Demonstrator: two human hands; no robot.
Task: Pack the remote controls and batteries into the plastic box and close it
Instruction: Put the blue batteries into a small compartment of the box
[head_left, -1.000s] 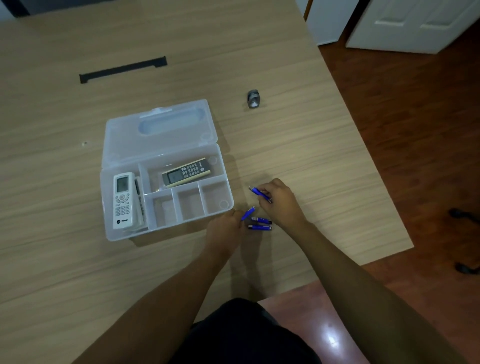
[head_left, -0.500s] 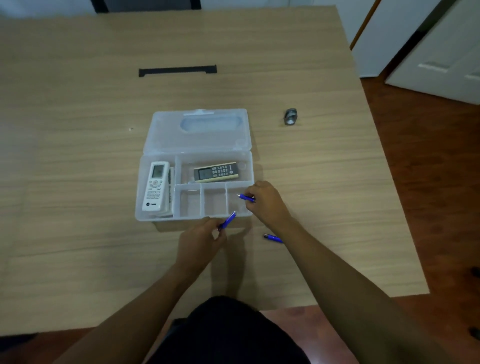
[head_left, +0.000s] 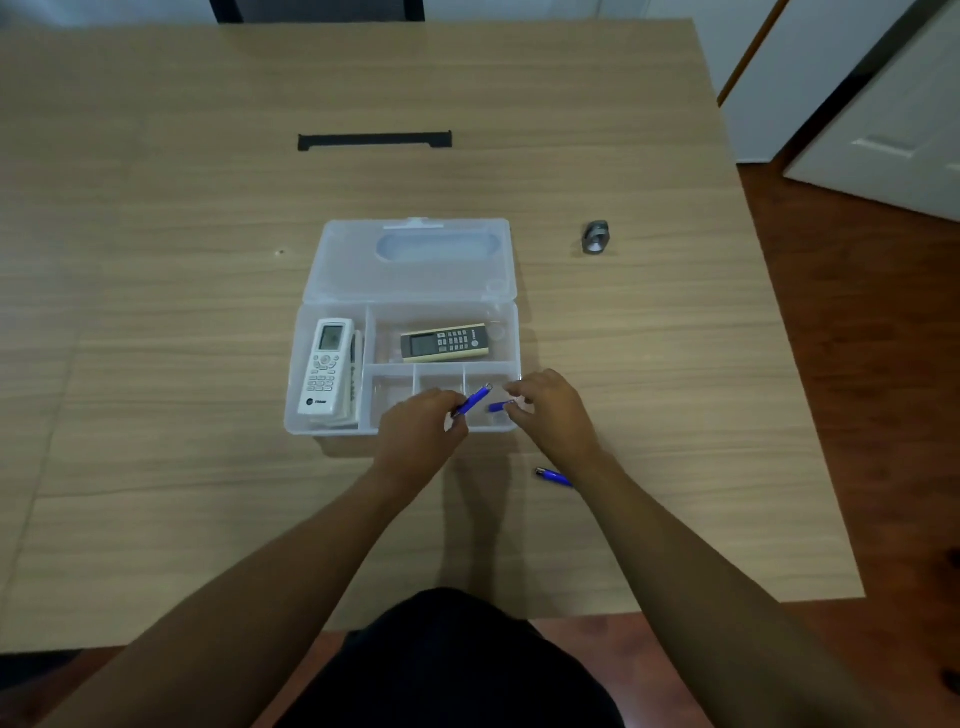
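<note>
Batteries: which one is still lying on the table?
The blue battery by the right forearm, outside the box. The other two visible are held over the box.

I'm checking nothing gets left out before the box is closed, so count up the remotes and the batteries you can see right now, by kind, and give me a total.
Remotes: 2, a white remote and a dark remote, both in the plastic box.
Blue batteries: 3, one in the left hand at, one at the right hand at, one on the table at.
Total: 5.
</note>
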